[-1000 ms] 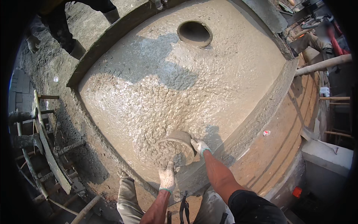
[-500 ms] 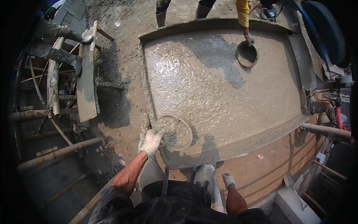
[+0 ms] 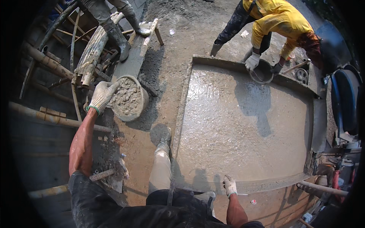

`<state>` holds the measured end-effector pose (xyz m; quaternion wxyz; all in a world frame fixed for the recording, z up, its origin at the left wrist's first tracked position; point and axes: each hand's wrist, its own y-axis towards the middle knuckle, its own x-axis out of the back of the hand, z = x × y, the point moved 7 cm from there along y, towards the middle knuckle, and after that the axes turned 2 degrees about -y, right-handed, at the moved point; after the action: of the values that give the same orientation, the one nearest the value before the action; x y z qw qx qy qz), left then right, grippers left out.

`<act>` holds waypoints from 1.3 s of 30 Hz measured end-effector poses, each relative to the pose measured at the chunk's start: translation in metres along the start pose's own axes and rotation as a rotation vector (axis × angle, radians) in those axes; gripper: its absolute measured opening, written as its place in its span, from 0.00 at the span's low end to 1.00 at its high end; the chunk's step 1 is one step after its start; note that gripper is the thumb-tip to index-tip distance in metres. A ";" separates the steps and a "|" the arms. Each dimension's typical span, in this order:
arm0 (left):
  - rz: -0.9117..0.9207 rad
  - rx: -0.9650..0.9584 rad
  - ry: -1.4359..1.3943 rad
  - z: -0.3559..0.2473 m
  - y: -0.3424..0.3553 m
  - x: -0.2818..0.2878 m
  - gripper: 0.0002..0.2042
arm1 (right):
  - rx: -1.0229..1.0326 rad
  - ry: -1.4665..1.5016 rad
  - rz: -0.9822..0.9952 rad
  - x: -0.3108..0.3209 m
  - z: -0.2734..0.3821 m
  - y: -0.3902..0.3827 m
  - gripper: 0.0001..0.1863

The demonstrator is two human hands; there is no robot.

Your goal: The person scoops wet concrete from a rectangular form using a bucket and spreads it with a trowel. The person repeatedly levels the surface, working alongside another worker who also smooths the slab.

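Observation:
My left hand (image 3: 102, 95), in a pale work glove with a green cuff, is closed on the handle side of a bucket (image 3: 146, 99) full of lumpy wet concrete. The bucket hangs out to my left, beside a plank walkway. My right hand (image 3: 229, 186), also gloved, is held over the near edge of a wide mixing trough (image 3: 243, 183). Nothing shows in it, and its fingers are loosely bent and apart. Wet grey concrete (image 3: 220, 133) fills the trough.
Across the trough, a person in a yellow top (image 3: 283, 22) holds another bucket (image 3: 262, 76) at the far rim. Someone's muddy boots (image 3: 123, 49) stand on the planks (image 3: 129, 67). Bamboo poles (image 3: 57, 117) lie at the left. A blue-rimmed drum (image 3: 344, 100) stands at the right.
My left hand has lifted the bucket from the trough's near left corner and swung it left. My right hand has moved up to the trough's edge. The other person's bucket has moved to the far rim.

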<state>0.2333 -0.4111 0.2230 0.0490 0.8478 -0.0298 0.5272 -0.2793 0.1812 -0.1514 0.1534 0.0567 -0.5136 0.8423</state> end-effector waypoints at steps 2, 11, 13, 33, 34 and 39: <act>0.022 -0.008 -0.014 0.059 0.040 -0.001 0.32 | 0.051 -0.090 -0.098 -0.002 -0.010 -0.017 0.29; 0.080 -0.009 0.247 0.285 0.170 -0.084 0.33 | -0.367 -0.250 -0.122 -0.005 -0.122 -0.121 0.31; 0.038 -0.038 0.240 0.296 0.165 -0.102 0.32 | -0.353 -0.231 -0.142 -0.006 -0.112 -0.124 0.29; 0.347 0.302 -0.137 0.127 -0.394 -0.204 0.26 | 0.000 -0.275 -0.195 0.083 -0.080 -0.049 0.30; 0.434 0.318 -0.149 0.125 -0.402 -0.232 0.26 | -0.116 -0.200 -0.304 0.093 -0.106 -0.056 0.30; 0.682 0.429 -0.228 0.187 -0.389 -0.304 0.22 | -0.094 0.417 -0.718 0.073 -0.183 -0.115 0.19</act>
<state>0.3048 -0.0467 -0.1516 -0.3097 0.8333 -0.2036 0.4102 -0.3003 0.4065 -0.1208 0.5405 0.0530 -0.4572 0.7043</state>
